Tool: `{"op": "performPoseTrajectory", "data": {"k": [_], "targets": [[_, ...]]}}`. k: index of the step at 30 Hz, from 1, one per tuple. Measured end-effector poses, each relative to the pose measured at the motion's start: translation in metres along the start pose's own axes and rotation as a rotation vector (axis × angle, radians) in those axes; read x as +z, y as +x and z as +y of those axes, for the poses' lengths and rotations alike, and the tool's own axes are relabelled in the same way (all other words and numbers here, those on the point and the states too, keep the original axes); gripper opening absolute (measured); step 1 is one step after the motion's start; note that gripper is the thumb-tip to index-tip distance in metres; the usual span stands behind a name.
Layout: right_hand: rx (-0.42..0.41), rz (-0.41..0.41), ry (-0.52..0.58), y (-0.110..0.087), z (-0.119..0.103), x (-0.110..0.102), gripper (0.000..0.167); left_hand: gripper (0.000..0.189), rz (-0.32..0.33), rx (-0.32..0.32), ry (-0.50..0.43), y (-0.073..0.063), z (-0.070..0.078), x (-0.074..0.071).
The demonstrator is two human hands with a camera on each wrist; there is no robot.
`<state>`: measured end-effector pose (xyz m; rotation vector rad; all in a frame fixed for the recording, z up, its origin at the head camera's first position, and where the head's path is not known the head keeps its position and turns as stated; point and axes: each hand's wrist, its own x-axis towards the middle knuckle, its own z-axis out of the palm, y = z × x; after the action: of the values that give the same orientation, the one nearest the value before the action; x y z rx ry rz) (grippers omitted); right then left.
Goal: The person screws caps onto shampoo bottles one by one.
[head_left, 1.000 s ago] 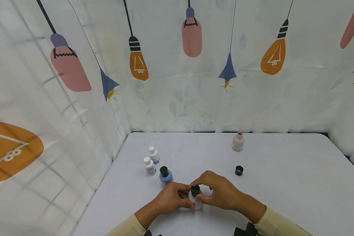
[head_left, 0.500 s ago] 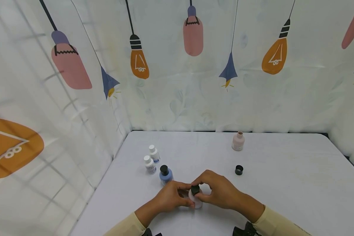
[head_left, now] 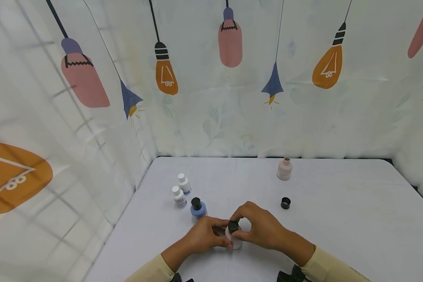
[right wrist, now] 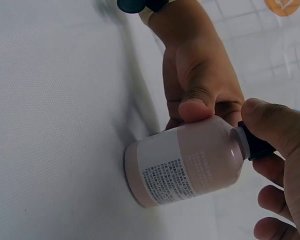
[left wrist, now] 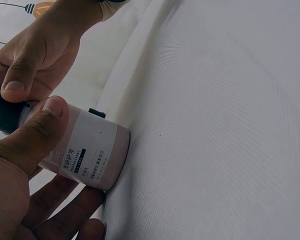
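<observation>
A pale pink bottle (right wrist: 210, 155) with a printed white label stands upright on the white table, near its front. My left hand (head_left: 207, 235) grips the bottle's body, thumb on the near side and fingers around the back. With thumb and fingers my right hand (head_left: 260, 227) pinches the black cap (head_left: 233, 226) at the bottle's neck. In the right wrist view, a short band of the neck shows below the cap (right wrist: 255, 142). Just behind my left hand stands a blue bottle (head_left: 198, 210) with a black cap.
Two small white bottles (head_left: 179, 197) stand at the left, beyond the blue one. Toward the back right is an uncapped pink bottle (head_left: 284, 170). A loose black cap (head_left: 285, 203) lies on the table (head_left: 338, 211) in front of it. Patterned white cloth (head_left: 197, 125) hangs behind.
My right hand's fingers have shifted slightly around the cap. The left hand keeps its grip on the bottle, which stays in place.
</observation>
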<state>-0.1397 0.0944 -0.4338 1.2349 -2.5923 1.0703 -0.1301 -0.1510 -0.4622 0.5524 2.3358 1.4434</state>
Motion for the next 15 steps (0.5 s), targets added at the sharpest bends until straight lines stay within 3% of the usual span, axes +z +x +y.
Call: {"op": "performPoseTrajectory", "data": {"k": [4, 10, 15], "targets": [[-0.013, -0.012, 0.017, -0.0012, 0.0002, -0.0016, 0.047, 0.053, -0.001, 0.001, 0.003, -0.0002, -0.0008, 0.0009], [-0.148, -0.015, 0.041, -0.0007, 0.0029, -0.0037, 0.040, 0.055, -0.006, 0.008, 0.000, -0.0003, -0.0004, 0.0004], [-0.087, 0.015, 0.016, 0.0005, 0.0011, -0.0024, 0.032, 0.058, 0.002, 0.001, 0.003, -0.0002, 0.0001, 0.0000]]}}
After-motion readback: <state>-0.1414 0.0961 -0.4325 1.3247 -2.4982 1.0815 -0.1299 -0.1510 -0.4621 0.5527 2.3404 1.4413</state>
